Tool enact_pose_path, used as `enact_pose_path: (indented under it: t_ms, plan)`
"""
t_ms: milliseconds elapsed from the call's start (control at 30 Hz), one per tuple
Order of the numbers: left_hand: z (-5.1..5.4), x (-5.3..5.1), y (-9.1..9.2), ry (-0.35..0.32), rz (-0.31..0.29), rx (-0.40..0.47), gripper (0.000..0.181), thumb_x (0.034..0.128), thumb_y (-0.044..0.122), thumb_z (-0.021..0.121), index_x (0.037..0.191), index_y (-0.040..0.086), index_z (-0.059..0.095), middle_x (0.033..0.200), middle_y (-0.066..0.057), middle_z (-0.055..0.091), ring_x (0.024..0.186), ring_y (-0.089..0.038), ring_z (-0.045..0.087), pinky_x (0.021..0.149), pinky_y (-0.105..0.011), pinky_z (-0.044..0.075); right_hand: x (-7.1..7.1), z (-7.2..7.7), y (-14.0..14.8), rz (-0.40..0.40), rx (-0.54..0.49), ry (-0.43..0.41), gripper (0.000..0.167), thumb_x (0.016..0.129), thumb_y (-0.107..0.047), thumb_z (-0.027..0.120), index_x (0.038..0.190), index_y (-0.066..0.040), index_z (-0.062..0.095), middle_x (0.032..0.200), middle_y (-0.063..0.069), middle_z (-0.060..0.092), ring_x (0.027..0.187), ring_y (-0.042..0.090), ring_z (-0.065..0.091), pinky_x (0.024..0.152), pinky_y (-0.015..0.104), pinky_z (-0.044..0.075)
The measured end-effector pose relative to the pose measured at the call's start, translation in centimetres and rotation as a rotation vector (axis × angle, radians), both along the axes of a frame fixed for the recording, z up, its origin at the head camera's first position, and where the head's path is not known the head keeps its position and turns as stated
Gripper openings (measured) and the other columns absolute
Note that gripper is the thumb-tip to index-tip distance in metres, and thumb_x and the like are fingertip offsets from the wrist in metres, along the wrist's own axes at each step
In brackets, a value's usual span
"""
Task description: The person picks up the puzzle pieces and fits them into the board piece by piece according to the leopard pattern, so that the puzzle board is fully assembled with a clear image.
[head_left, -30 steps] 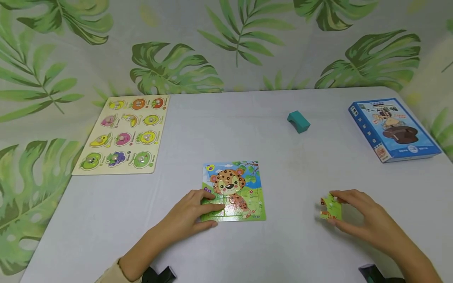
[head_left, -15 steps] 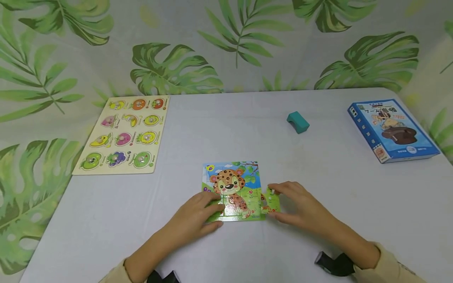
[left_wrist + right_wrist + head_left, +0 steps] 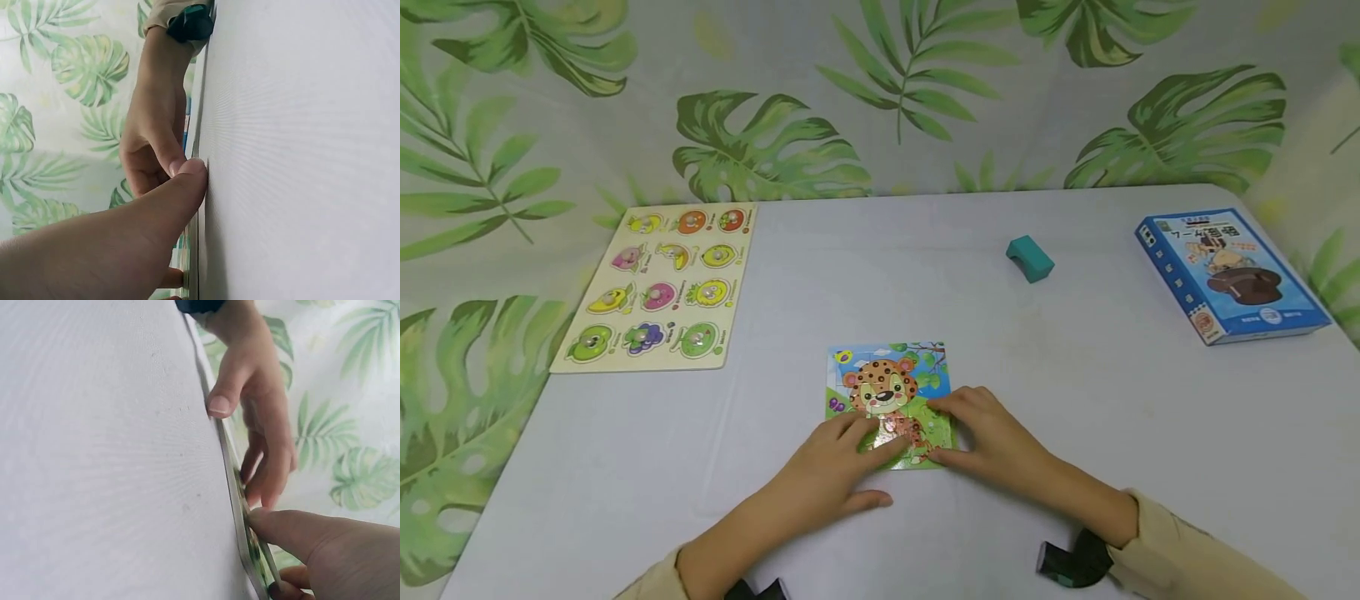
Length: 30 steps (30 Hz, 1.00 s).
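Observation:
A square jigsaw puzzle (image 3: 887, 367) with a spotted leopard cub on it lies in the middle of the table in the head view. My left hand (image 3: 823, 475) rests its fingertips on the puzzle's lower left part, thumb out over the cloth below. Over the lower right part, my right hand (image 3: 996, 433) pinches a green puzzle piece (image 3: 936, 427) between thumb and fingers. The right wrist view shows that piece (image 3: 270, 557) slightly tilted at the puzzle's edge, beside the left hand's fingers. What lies under my left fingers is hidden.
A fruit peg board (image 3: 655, 287) lies at the back left. Behind the puzzle, to the right, sits a teal arched block (image 3: 1032, 259). A blue box (image 3: 1236, 275) occupies the far right corner. Leafy cloth hangs behind the white table (image 3: 880, 275).
My right hand has carried the puzzle piece leftward from the right side of the table onto the puzzle. My left hand has shifted slightly right across it.

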<state>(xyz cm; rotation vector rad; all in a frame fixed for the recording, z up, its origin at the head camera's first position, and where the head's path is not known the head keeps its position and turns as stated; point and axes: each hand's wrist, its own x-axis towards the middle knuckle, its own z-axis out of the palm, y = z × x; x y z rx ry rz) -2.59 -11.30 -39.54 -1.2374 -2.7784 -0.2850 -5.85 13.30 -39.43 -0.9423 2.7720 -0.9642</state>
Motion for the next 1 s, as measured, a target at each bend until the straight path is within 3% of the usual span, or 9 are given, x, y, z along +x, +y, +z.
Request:
enact_pose_path:
  t_ms: [233,500,900,1000]
  plan:
    - [0.6,0.4,0.8,0.082,-0.008,-0.092,0.063,0.0763,0.061,0.053,0.131,0.031,0.047,0.103,-0.011,0.046,0.103,-0.033,0.042,0.089,-0.042,0.036,0.0,0.3,-0.5,-0.010,0.024,-0.027,0.054,0.070,-0.031,0.076,0.116,-0.008,0.059,0.102,-0.003,0.053,0.096,0.014,0.042,0.079,0.032,0.042]
    - [1.1,0.7,1.0,0.042,0.012,-0.130,0.064,0.0779,0.062,0.051,0.133,0.031,0.044,0.133,-0.004,0.040,0.113,-0.035,0.039,0.089,-0.046,0.037,0.0,0.8,-0.6,-0.008,0.076,-0.045,0.055,0.069,-0.036,0.076,0.116,-0.011,0.061,0.100,-0.007,0.048,0.092,0.011,0.041,0.074,0.029,0.041]
    - [1.2,1.2,1.0,0.061,0.029,-0.121,0.060,0.0777,0.059,0.053,0.130,0.031,0.048,0.131,-0.003,0.044,0.111,-0.036,0.042,0.090,-0.047,0.037,0.2,1.3,-0.4,0.035,0.168,0.040,0.050,0.072,-0.040,0.072,0.114,-0.014,0.064,0.097,-0.006,0.047,0.082,0.011,0.040,0.068,0.028,0.036]
    - [1.1,1.1,0.8,0.049,0.026,-0.129,0.060,0.0787,0.060,0.051,0.131,0.032,0.047,0.131,-0.003,0.043,0.113,-0.036,0.041,0.089,-0.047,0.037,0.1,1.2,0.0,0.062,0.180,0.019,0.052,0.075,-0.042,0.070,0.120,-0.016,0.060,0.103,-0.005,0.047,0.087,0.012,0.041,0.072,0.031,0.036]
